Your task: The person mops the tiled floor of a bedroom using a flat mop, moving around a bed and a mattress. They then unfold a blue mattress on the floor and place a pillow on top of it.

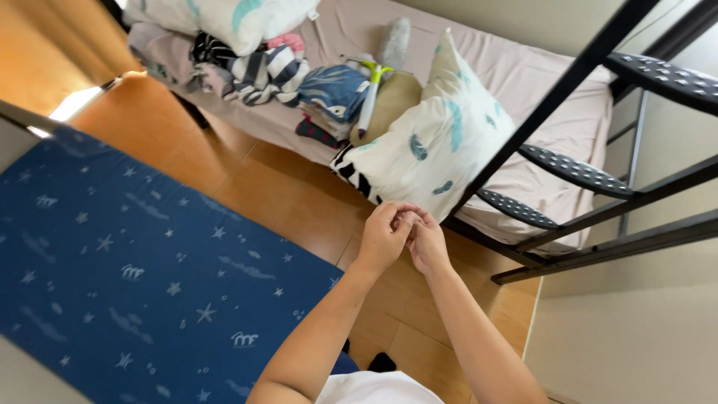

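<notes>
Your left hand (383,238) and right hand (426,243) meet just right of the middle of the frame, both arms reaching up from the bottom edge. The fingers (400,213) of the two hands are curled and touching at the tips, as if pinching at each other or at something very small between them; you cannot tell whether anything is held there, since nothing shows past the fingertips. Neither hand is flat or spread. Directly beyond your hands, in the centre of the frame, a white pillow (430,142) with teal feather marks leans on the edge of a bed with a pale pink sheet (546,90), near your fingertips but apart from them. A black-and-white striped cloth (350,170) peeks out beneath the pillow's lower left corner. Toward the upper left of the frame a heap of folded clothes (299,82) lies on the same bed. A black metal ladder (576,172) with studded rungs crosses the right side of the frame. At the lower left spreads a dark blue mattress (127,269) printed with stars, and wooden floor (292,202) runs between it and the bed.
</notes>
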